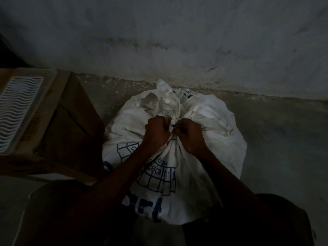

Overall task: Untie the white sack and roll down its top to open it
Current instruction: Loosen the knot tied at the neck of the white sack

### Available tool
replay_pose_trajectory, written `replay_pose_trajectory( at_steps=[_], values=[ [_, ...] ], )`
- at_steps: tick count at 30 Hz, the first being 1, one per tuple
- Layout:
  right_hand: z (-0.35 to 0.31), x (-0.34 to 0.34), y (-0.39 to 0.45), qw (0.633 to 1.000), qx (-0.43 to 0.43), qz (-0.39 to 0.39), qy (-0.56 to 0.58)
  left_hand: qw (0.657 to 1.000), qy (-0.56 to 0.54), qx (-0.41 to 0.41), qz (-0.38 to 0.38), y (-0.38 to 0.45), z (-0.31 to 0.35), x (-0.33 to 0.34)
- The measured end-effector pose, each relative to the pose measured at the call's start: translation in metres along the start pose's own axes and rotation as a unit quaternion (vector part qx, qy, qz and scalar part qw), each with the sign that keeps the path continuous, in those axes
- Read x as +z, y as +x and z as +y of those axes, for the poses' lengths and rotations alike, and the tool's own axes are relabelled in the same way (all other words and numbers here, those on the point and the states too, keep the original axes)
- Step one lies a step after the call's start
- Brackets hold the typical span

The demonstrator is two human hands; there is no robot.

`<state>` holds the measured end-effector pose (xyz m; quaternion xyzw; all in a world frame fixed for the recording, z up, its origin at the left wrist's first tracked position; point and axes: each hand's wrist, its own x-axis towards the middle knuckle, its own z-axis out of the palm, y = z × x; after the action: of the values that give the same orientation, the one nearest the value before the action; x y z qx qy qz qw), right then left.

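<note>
A full white sack (221, 139) with blue print stands on the floor by the wall, its top gathered into a bunched neck (165, 102). A thin dark tie (173, 126) wraps the neck. My left hand (156, 134) and my right hand (190, 135) sit side by side at the neck, fingers curled, each pinching the tie. The knot itself is mostly hidden between my fingers.
A brown cardboard box (71, 121) stands left of the sack with a white wavy-patterned tray (17, 110) on top. A stained grey wall (177, 41) runs behind. Bare concrete floor (284, 139) lies to the right. The scene is dim.
</note>
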<state>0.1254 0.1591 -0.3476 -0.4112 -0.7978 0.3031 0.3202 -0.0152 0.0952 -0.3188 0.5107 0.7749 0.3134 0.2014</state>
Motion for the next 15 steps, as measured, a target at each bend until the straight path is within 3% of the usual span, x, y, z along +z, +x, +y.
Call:
replay_pose_trajectory(
  at_steps=[3,7,11,15],
  values=[
    [0.0,0.001,0.001,1.0,0.005,0.0,0.003,0.999,-0.011,-0.04,-0.026,0.005,-0.006,-0.003],
    [-0.001,0.0,0.0,1.0,0.001,0.004,0.022,0.998,-0.009,0.039,-0.058,0.006,-0.003,-0.01],
    [0.0,-0.002,-0.001,0.999,-0.038,0.01,0.02,0.997,0.011,0.055,-0.06,0.005,0.006,-0.012],
    [0.0,-0.002,-0.001,1.0,-0.025,0.003,0.017,0.994,0.037,0.066,-0.076,0.009,0.006,-0.014]
  ],
)
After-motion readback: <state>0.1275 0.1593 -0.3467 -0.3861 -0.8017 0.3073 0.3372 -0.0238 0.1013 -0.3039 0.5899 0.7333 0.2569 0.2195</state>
